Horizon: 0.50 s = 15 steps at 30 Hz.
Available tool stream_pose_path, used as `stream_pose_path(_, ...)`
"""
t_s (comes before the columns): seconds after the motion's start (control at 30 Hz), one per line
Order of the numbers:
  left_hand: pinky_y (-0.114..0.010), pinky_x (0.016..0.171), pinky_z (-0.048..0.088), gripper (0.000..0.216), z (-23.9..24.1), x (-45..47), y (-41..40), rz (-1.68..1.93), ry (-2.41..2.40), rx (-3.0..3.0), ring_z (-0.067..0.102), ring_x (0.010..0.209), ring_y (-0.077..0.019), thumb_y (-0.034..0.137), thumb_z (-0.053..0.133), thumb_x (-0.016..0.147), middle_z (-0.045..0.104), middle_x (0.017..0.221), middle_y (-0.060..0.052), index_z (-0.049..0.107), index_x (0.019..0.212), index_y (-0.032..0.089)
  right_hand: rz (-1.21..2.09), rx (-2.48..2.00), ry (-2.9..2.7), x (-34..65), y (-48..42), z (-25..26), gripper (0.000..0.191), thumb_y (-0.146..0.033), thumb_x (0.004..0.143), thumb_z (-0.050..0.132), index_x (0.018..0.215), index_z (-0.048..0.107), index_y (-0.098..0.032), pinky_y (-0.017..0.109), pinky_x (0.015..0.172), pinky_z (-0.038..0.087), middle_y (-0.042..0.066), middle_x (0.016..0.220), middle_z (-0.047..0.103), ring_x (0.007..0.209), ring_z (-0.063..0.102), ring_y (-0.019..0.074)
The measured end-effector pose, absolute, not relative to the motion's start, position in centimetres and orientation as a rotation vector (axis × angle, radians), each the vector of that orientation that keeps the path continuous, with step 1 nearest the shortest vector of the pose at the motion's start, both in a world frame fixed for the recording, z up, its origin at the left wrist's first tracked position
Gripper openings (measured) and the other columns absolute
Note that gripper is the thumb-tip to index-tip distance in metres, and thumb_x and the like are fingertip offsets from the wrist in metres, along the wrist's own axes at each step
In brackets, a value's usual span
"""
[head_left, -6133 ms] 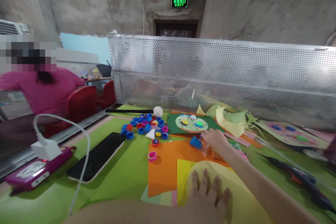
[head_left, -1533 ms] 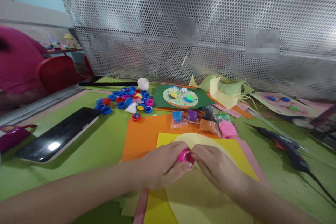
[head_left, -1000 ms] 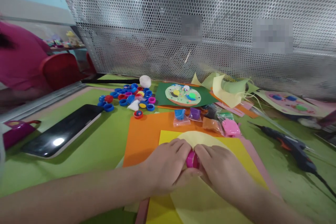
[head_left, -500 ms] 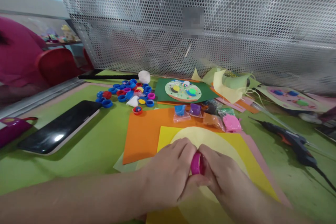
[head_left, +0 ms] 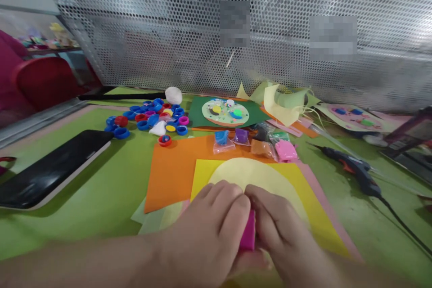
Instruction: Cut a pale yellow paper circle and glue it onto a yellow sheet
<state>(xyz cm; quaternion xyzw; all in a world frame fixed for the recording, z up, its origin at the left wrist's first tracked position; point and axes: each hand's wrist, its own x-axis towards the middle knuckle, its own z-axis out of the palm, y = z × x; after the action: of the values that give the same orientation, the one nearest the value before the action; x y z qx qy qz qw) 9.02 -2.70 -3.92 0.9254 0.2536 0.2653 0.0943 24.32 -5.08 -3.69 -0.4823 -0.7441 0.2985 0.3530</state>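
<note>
Between my two hands is a magenta bottle cap (head_left: 249, 233), seen edge-on and partly covered by fingers. My left hand (head_left: 216, 225) wraps round its left side, knuckles up. From the right, my right hand (head_left: 275, 222) presses its curled fingers on the cap. What is inside the cap is hidden. Both hands are over a pale yellow paper circle (head_left: 251, 171), which lies on a bright yellow sheet (head_left: 324, 216). An orange sheet (head_left: 168, 171) sticks out to the left beneath it.
Bottle caps (head_left: 153, 119) are heaped at back left, near a phone (head_left: 54, 166). Small bags of coloured clay (head_left: 241, 136) lie beyond the circle. A decorated disc (head_left: 226, 112) rests on green card. At right is a glue gun (head_left: 354, 168); a perforated metal panel (head_left: 189, 31) stands behind.
The view has swung a little to the right, so the table things sit further left. The cap has turned and is lower between my hands, with its side now facing me.
</note>
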Motion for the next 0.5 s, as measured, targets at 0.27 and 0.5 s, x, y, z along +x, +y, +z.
stream_pose_path(0.27,-0.033,0.064,0.045,0.04,-2.8,8.3,-2.6,0.853,0.734,2.62,0.053,0.071,-0.0204,0.047,0.009,0.093,0.053,0.074,-0.005,0.039,0.085,0.021,0.637,-1.018,-2.098,25.5,-4.9,-2.1,0.024,-0.02,0.088,0.026,0.067,0.037,-0.026,0.025,0.039,0.043,-0.001,0.051,0.05,0.04,0.045,0.0137)
stream_pose_path(0.5,-0.032,0.058,0.043,0.043,-2.4,8.4,-2.4,0.855,0.767,2.723,0.053,0.067,-0.0203,0.048,0.009,0.093,0.053,0.07,-0.006,0.04,0.082,0.02,0.176,-1.026,-2.34,25.6,-4.5,-1.6,0.024,-0.011,0.087,0.031,0.068,0.039,-0.023,0.022,0.04,0.04,-0.002,0.052,0.052,0.044,0.049,0.011)
